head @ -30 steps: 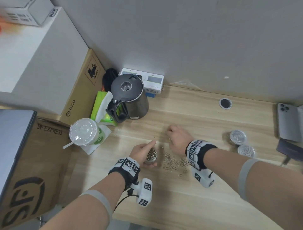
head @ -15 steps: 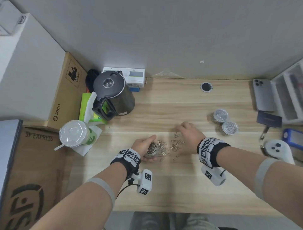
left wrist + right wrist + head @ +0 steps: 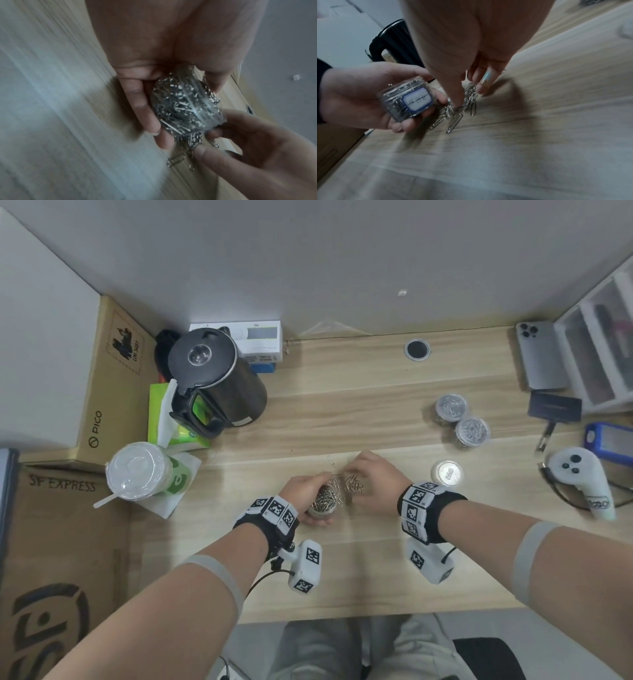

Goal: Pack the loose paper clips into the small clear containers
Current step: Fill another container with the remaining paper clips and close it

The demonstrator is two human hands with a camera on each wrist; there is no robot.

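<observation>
Paper clips (image 3: pixel 462 106) under right hand (image 3: pixel 373 484), beside left-held container (image 3: pixel 323 503).

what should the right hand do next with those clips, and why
Probably lift the pinched bunch and drop it into the clear container. The right hand already has its fingertips closed on loose paper clips on the desk, and the left hand holds the nearly full container tilted right beside them, mouth toward the pile.

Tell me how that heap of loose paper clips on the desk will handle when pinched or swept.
The loose paper clips look tangled, so a pinch by the right hand probably lifts a dangling clump. Swept, they likely slide easily on the smooth desk, and strays may scatter.
</observation>
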